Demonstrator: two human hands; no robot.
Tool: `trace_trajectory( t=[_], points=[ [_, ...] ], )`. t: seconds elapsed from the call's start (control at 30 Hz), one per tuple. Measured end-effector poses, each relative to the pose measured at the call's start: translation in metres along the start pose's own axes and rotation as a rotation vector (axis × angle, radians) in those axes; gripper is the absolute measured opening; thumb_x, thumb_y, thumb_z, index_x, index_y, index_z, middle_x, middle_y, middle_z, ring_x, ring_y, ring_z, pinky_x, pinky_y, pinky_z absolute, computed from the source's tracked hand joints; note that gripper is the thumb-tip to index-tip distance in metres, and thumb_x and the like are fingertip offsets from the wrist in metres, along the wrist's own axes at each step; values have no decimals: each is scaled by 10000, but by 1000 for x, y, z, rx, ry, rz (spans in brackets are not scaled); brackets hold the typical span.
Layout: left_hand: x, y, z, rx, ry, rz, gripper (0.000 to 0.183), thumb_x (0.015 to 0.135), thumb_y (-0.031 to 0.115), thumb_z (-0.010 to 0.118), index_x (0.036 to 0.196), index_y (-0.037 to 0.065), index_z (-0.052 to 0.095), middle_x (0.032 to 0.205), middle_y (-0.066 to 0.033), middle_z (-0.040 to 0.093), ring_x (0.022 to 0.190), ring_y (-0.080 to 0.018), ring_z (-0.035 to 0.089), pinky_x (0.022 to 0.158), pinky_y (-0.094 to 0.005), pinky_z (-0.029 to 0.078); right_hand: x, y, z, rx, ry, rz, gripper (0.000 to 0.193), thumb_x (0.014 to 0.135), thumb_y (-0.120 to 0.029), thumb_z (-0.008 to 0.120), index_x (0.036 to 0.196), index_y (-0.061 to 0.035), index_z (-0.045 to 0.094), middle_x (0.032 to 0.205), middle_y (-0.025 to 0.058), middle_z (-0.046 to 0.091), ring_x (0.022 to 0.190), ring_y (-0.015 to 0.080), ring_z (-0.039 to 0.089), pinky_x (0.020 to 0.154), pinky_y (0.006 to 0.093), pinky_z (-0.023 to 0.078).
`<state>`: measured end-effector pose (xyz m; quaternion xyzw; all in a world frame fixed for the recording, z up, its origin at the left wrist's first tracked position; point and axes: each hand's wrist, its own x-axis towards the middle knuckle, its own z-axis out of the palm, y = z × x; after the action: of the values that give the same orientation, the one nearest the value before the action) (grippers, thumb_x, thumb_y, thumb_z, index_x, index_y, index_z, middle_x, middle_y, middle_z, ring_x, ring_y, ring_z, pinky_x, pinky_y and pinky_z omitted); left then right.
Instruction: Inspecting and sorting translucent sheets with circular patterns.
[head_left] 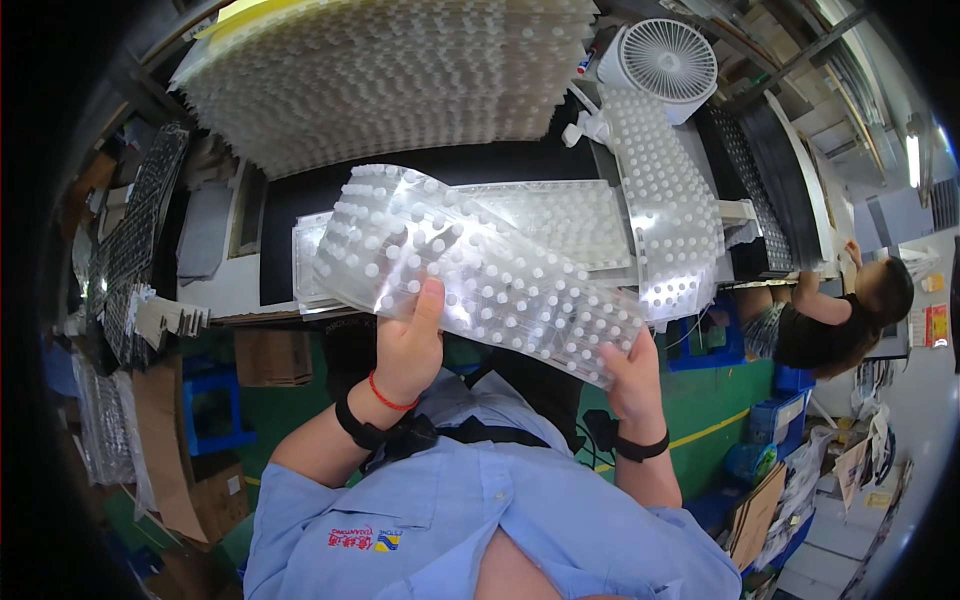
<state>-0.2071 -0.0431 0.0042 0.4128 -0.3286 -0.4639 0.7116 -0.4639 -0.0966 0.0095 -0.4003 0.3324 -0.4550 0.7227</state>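
Observation:
A long clear plastic sheet with rows of round white dots (500, 285) is stretched between my two hands, bowed and tilted down to the right. My left hand (412, 335) pinches its lower edge left of the middle, thumb on top. At the right end, my right hand (633, 375) grips the corner with the thumb over it. The fingers beneath the sheet are partly seen through it. Behind it on the bench lies a stack of similar flat clear sheets (560, 215), partly covered by the held one.
A tall pile of dotted sheets (390, 80) stands at the back. Another dotted strip (665, 200) drapes over the bench at right, below a white fan (668, 60). Blue stools (215, 410) and cardboard boxes (272, 358) stand on the green floor. Another person (835, 310) sits far right.

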Motion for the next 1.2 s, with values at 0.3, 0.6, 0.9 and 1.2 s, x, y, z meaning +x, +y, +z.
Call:
trace_trajectory(
  t=[0.3,0.6,0.9,1.2],
  points=[
    [14,32,-29,-459,99,-21,451,996,289,438,1372,43,405,1340,-94,507,1235,-237,487,1051,-405,364,1,-34,-28,-200,234,-40,440,772,58,683,1179,4,523,1062,90,635,924,167,632,779,299,524],
    [22,47,-25,-205,27,-30,497,947,171,549,1383,26,359,1315,-144,507,1146,-242,555,978,-360,458,-1,-63,-72,-100,281,-260,323,755,61,665,1049,-27,566,975,86,649,880,181,631,762,291,506],
    [20,64,-47,-189,-45,53,504,940,231,535,1370,53,342,1290,-167,494,1059,-234,589,896,-320,508,8,-77,-120,137,444,-366,357,888,43,526,1240,0,488,1126,116,607,845,191,663,564,150,541],
    [16,76,-73,225,97,291,243,954,82,477,1191,48,515,1100,-83,598,948,-157,570,820,-273,443,61,-40,-31,31,481,-506,462,963,-16,458,1402,-43,319,1379,139,442,1230,264,477,1001,402,423]
  ],
)
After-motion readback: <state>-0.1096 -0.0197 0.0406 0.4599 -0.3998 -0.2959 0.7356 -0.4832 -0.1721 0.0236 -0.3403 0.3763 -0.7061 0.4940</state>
